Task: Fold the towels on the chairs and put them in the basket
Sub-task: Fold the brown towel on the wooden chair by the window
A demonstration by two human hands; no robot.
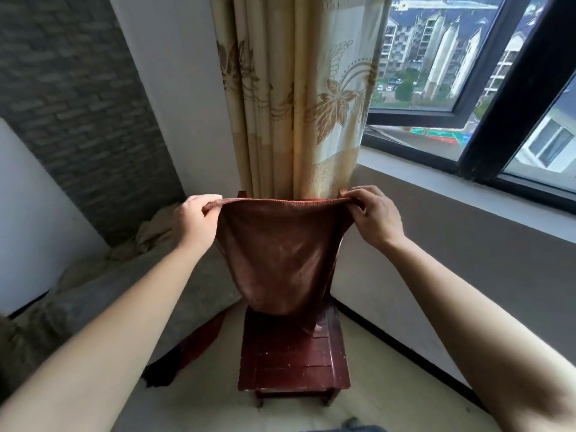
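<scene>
From the head camera, both arms reach out in front and both hands are on the brown towel. The left hand has its grip clamped on the towel's upper left corner, fingers curled over the hem. The right hand pinches the upper right corner, thumb and fingers closed on the cloth. The top edge runs taut between the two hands, level with the top posts of the wooden chair. The rest of the towel hangs down in front of the chair's back, narrowing as it drops. Its lower end reaches the dark red slatted seat. Whether the hem rests on the back rail, I cannot tell. The chair stands in the corner, right in front of a beige curtain with a leaf pattern. To the right there's an open dark-framed window above a pale sill, with apartment blocks outside. To the left, a bed with a grey cover sits beside the chair. A reddish-brown cloth trails down its near edge toward the floor.
</scene>
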